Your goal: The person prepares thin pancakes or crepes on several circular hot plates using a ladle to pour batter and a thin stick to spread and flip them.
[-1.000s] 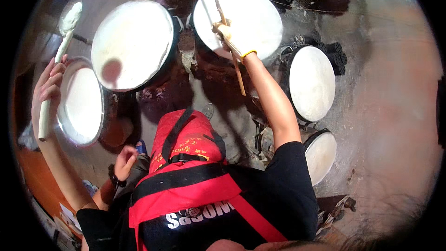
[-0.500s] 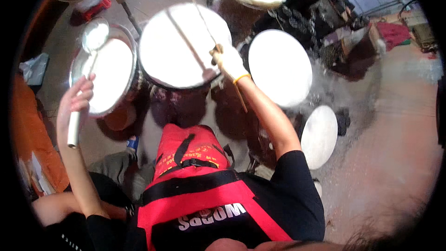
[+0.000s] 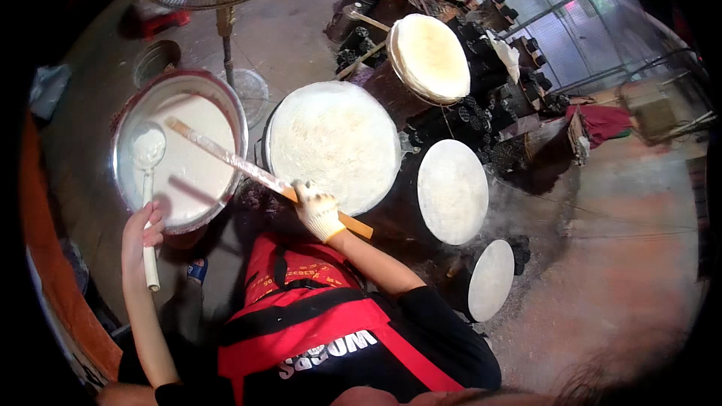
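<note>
Now the right hand (image 3: 317, 209) swings its gripped stick (image 3: 233, 159) to 10 o'clock, sharing 1 pot (image 3: 239, 122) with the ladle (image 3: 149, 150) clasped in the left hand (image 3: 141, 233).

We are in a food workshop, judging by the white-topped round griddles (image 3: 451, 192), black cylindrical coal briquettes (image 3: 466, 114) and wide metal tub (image 3: 180, 81) of white batter (image 3: 194, 110).

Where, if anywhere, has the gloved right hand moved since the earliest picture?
Yes, leftward: the gloved right hand went from the second white disc right of the basin to the near edge of the first white disc.
</note>
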### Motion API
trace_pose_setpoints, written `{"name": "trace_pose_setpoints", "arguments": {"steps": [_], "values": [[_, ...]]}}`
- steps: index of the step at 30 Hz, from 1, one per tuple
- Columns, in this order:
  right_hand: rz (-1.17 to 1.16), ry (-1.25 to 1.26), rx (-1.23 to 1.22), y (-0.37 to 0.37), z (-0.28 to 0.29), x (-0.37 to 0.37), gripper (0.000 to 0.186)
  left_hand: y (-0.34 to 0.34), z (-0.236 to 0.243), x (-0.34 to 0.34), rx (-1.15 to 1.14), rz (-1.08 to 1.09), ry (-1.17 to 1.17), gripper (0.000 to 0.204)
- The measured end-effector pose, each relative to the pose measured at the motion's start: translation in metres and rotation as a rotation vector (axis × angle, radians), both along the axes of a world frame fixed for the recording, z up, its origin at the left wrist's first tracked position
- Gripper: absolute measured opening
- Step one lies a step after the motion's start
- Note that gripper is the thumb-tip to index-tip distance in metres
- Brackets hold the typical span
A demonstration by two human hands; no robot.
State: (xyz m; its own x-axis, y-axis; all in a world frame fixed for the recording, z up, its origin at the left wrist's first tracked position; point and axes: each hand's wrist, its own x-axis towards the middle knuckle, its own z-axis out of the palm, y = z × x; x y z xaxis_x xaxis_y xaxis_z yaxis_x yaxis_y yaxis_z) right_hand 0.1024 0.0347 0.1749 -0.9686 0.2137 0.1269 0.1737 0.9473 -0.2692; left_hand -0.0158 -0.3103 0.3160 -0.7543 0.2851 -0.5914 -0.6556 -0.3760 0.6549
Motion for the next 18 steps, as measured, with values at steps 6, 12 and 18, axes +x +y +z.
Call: {"name": "trace_pose_setpoints", "arguments": {"steps": [6,12,18], "values": [[-0.048,-0.085,-0.017,0.050,0.017,-0.010,0.020,0.010,-0.033,-0.030,0.169,0.053,-0.110,0.018],[-0.135,0.092,-0.024,0.202,0.193,-0.062,0.025,0.041,-0.048,-0.046,0.247,0.092,-0.177,0.019],[-0.460,0.504,-0.633,0.405,0.322,-0.058,0.024,0.070,-0.042,-0.030,0.400,0.216,-0.276,0.023]]}}
